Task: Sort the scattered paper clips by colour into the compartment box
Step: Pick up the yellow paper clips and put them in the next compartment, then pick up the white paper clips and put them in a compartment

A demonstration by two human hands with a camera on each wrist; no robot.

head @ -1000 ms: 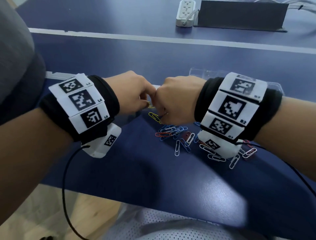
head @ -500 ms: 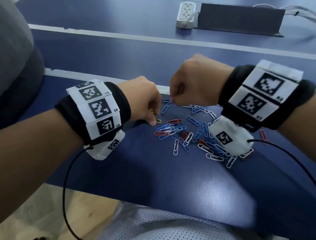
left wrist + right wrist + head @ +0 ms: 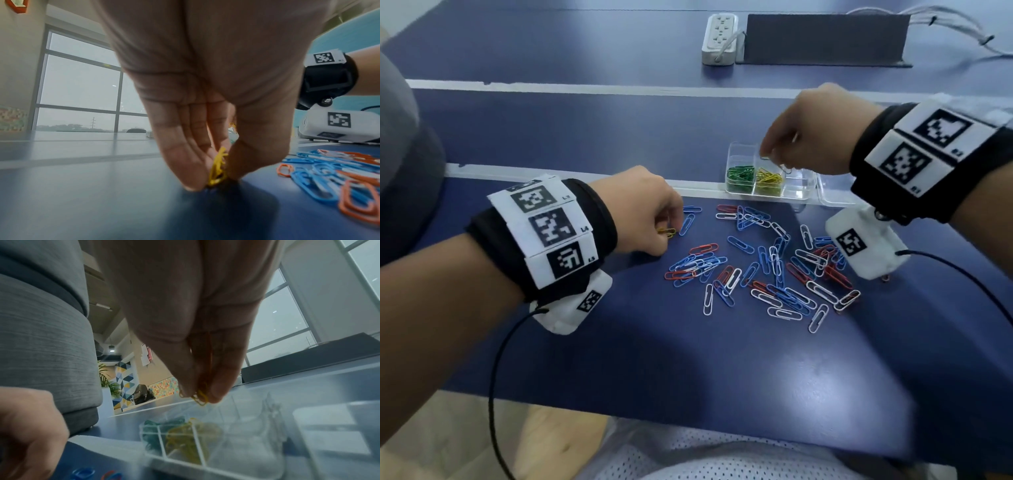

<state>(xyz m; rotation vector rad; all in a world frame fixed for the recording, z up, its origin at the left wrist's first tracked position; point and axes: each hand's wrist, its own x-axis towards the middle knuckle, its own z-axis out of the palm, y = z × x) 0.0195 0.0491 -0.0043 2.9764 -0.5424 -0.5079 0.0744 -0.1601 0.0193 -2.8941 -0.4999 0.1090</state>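
Observation:
A clear compartment box stands at the table's inner edge, with green clips in its left cell and yellow clips in the one beside it. My right hand hovers just above the box, pinching yellow clips between thumb and fingers. My left hand is down on the table left of the pile, pinching a bunch of yellow clips against the surface. Blue, red and white clips lie scattered between the hands.
A white power strip and a dark panel sit at the far side of the blue table. The box's clear lid lies open to its right. Black cables trail from both wrist cameras.
My right hand has lifted away from the left hand and moved back and right over the box with yellow clips. My left hand has settled onto the table with its own yellow clips.

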